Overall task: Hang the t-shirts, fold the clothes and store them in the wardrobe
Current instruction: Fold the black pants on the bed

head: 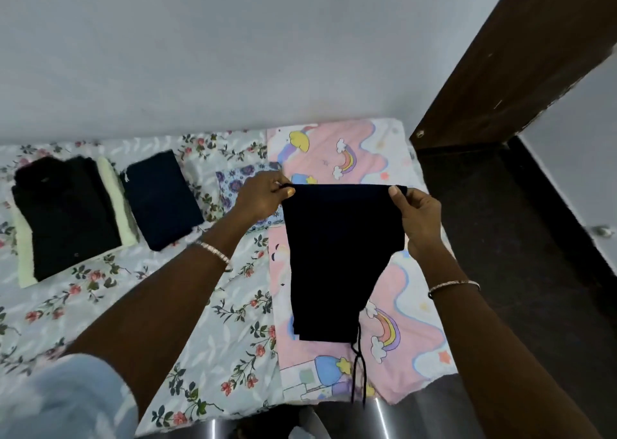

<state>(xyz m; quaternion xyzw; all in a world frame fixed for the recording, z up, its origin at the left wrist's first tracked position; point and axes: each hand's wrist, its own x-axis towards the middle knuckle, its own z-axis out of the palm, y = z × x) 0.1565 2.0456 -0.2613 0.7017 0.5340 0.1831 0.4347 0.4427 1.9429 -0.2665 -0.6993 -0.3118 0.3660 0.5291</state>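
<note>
Done pile: black top on a pale fleecy layer point(66, 218), then a flat navy rectangle point(160, 200), both toward the bed's point(217, 338) far edge, left end.
Left hand point(263, 198): pinching the dark garment's point(337, 258) top corner.
Garment: we're mid-fold. Soft matte knit with a dangling cord point(359, 365), probably pants, hanging over the bed's right end.
Right hand point(419, 218): pinching the other corner.
Next: we'd lay it flat and halve it.
</note>
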